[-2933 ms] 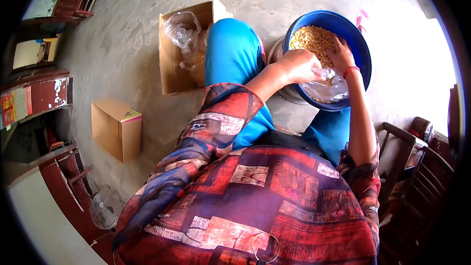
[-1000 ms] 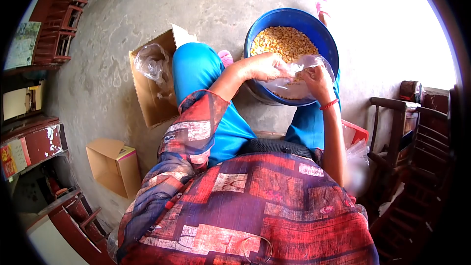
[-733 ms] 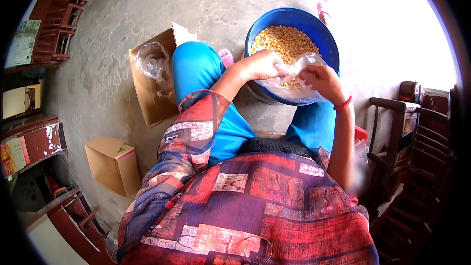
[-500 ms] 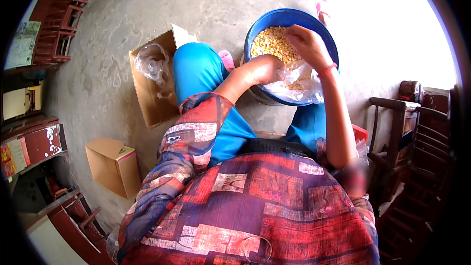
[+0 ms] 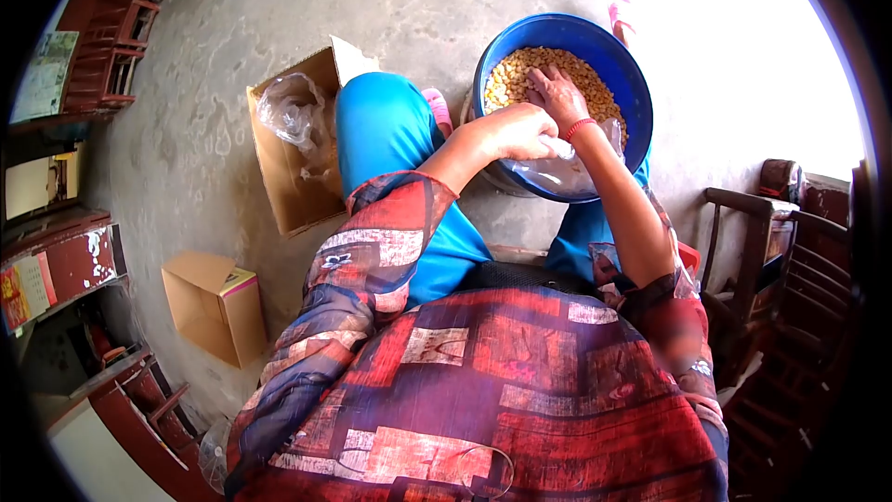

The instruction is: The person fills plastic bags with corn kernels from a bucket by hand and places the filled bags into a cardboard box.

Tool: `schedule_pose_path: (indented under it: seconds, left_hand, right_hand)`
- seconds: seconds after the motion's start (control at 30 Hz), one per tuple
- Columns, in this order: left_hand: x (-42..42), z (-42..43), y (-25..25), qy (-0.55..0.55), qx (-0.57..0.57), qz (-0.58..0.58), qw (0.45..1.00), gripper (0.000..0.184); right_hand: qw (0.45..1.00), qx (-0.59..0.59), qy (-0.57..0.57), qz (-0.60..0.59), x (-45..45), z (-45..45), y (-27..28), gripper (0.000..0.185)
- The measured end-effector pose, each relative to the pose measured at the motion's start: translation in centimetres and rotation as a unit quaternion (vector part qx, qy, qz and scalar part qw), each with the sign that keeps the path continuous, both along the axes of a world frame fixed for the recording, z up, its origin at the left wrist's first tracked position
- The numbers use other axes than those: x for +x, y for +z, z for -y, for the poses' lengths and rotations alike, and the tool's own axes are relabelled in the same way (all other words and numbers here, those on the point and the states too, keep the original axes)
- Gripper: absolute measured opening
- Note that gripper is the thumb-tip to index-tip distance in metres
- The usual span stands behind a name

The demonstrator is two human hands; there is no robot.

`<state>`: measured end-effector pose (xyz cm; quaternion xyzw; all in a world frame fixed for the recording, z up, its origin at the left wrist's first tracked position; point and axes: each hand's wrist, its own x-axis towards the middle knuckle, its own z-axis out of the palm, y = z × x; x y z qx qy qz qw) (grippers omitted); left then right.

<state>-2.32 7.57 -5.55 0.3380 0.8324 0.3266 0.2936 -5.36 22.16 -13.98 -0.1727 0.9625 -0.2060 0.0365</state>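
Observation:
A round blue tub holds a bed of yellow corn kernels. My left hand is closed on the gathered edge of a clear plastic bag, which lies in the near part of the tub. My right hand, with a red bracelet at the wrist, rests on the kernels beyond the bag, fingers spread and fingertips touching the corn. The right forearm hides part of the bag. Whether kernels are under its palm is hidden.
An open cardboard box with crumpled clear plastic stands left of my knee. A smaller cardboard box is on the floor nearer me. Dark wooden chairs stand at the right, red-brown furniture at the left.
My right hand left the bag, rose over the tub and came down onto the kernels. My left hand keeps hold of the bag. The view has shifted slightly.

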Motion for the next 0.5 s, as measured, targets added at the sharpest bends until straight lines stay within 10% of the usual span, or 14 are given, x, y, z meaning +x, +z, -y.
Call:
schedule_pose_path:
  seconds: [0.27,0.5]
  left_hand:
    - [-0.1,-0.5,-0.4,0.074,0.115,0.071,0.988,0.026]
    - [-1.5,-0.1,-1.2,0.195,0.082,-0.063,0.975,0.018]
  right_hand:
    - [0.996,0.001,-0.082,0.035,-1.3,-1.9,-2.3,0.021]
    - [0.869,-0.411,-0.240,0.136,-1.1,-3.0,-1.0,0.017]
